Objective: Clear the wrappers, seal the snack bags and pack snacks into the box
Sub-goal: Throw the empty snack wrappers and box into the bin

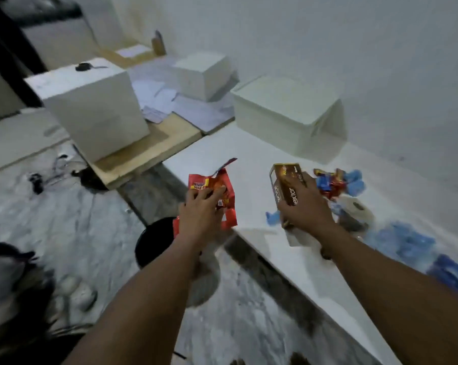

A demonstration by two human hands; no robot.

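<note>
Red foil snack bag, torn flap up, is pinched in the curled fingers of the left hand at the counter edge, probably held upright so that nothing spills before sealing, though blur hides its mouth. The right hand wraps its fingers over the brown box, seemingly steadying it for packing. Crumpled wrappers lie just beyond those fingers, uncleared.

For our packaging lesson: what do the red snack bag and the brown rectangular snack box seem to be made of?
The red snack bag: probably thin plastic film, glossy; it crumples and its torn top curls. The brown rectangular snack box: likely printed cardboard, slight sheen; flat faces, crisp folded edges.
</note>
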